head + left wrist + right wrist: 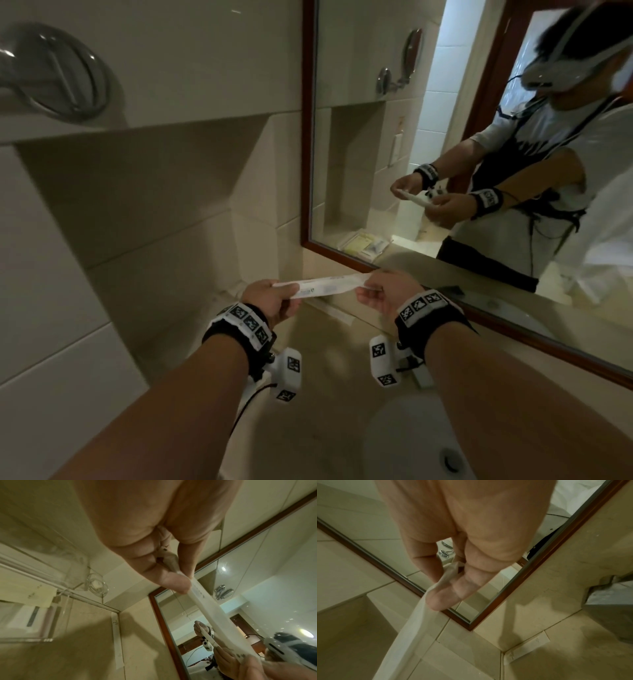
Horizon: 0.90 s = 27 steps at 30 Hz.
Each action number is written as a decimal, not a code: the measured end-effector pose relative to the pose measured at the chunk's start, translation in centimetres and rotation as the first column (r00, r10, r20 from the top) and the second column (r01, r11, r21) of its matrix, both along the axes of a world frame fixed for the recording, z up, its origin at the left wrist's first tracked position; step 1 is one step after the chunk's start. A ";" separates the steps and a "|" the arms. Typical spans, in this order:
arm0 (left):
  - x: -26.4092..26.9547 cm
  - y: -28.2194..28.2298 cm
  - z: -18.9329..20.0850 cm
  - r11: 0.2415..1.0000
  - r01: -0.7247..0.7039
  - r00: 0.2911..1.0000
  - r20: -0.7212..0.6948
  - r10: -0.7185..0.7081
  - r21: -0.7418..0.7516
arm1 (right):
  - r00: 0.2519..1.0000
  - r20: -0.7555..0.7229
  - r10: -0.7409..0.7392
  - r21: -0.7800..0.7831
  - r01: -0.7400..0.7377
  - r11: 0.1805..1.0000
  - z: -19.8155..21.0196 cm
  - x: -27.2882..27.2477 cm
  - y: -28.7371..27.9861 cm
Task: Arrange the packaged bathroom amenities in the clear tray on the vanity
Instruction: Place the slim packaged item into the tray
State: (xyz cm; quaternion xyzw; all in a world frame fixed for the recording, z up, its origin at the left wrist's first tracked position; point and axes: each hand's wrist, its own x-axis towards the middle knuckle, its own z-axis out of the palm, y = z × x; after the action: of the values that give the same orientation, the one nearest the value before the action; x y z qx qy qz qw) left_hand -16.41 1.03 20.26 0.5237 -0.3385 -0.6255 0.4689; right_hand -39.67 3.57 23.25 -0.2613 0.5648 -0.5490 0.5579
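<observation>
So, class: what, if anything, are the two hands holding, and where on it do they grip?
A long, flat white packet, held level above the vanity. The left hand pinches one end, the right hand pinches the other.

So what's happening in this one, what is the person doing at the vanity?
A person holds a long white packet stretched between both hands above the vanity counter: the left hand pinches one end, the right hand the other. The clear tray, already holding packaged amenities, sits in the corner. A second long packet lies on the counter by the mirror.
</observation>
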 end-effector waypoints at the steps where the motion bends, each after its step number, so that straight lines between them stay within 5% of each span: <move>1: -0.5 -0.1 0.1 1.000 0.000 1.000 -0.015 0.000 -0.001 | 1.000 -0.028 -0.001 -0.011 0.001 1.000 0.2 -0.4 0.1; 9: -2.9 -1.1 1.1 0.988 -0.051 0.966 -0.246 0.086 0.144 | 0.968 -0.251 0.010 -0.057 -0.025 0.998 1.3 -3.4 0.4; 12: -2.8 -1.4 1.1 0.995 0.009 0.962 -0.272 0.019 0.101 | 0.940 -0.339 0.042 -0.026 -0.053 0.998 1.9 -3.9 0.4; 16: -2.4 -1.7 0.8 0.991 0.125 0.977 -0.167 -0.132 -0.051 | 0.998 -0.058 -0.027 -0.016 0.026 1.000 1.9 -3.8 -0.1; 19: -1.5 -1.5 0.4 0.993 0.096 0.992 -0.076 -0.101 -0.067 | 0.993 0.091 -0.073 -0.026 0.075 0.997 1.4 -2.9 -0.5; 27: 3.8 -0.8 -2.8 1.000 -0.018 1.000 -0.017 0.018 0.003 | 0.998 -0.052 -0.020 -0.005 0.020 1.000 -2.4 2.1 -2.8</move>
State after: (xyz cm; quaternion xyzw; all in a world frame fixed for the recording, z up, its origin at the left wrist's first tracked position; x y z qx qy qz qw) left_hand -12.64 0.25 17.43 0.5221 -0.3289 -0.6261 0.4768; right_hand -37.58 0.73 20.86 -0.2713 0.5806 -0.5487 0.5368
